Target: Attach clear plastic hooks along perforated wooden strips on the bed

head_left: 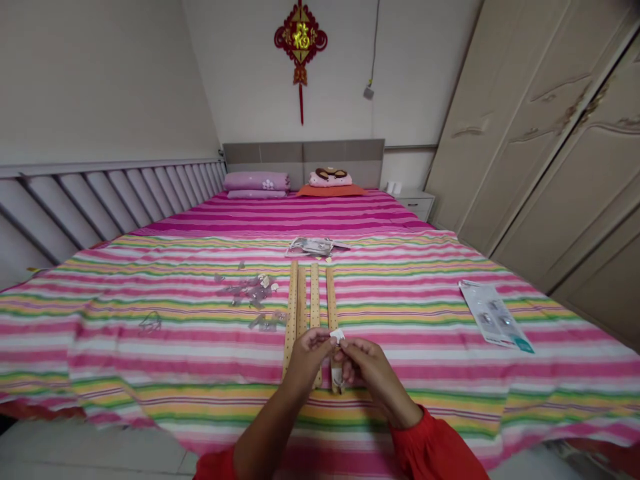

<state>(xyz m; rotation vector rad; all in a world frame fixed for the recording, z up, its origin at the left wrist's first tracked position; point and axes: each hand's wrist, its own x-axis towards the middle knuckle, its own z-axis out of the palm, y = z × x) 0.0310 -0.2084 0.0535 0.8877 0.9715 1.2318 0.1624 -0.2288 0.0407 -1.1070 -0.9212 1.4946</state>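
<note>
My left hand (pixel 307 357) and my right hand (pixel 367 367) meet over the near edge of the bed, fingers pinched together on a small white piece (pixel 337 335) held between them. A small clear part (pixel 337 377) hangs just under my right fingers. Beneath the hands lie three long perforated wooden strips (pixel 314 300), side by side, running away from me on the striped sheet (pixel 150 360). Both sleeves are red.
Several small clear plastic parts (pixel 250 290) lie scattered left of the strips. An opened packet (pixel 316 247) sits beyond the strips. A flat white packet (pixel 495 315) lies at the right. Pillows (pixel 257 182) rest by the headboard; a wardrobe (pixel 550 147) stands right.
</note>
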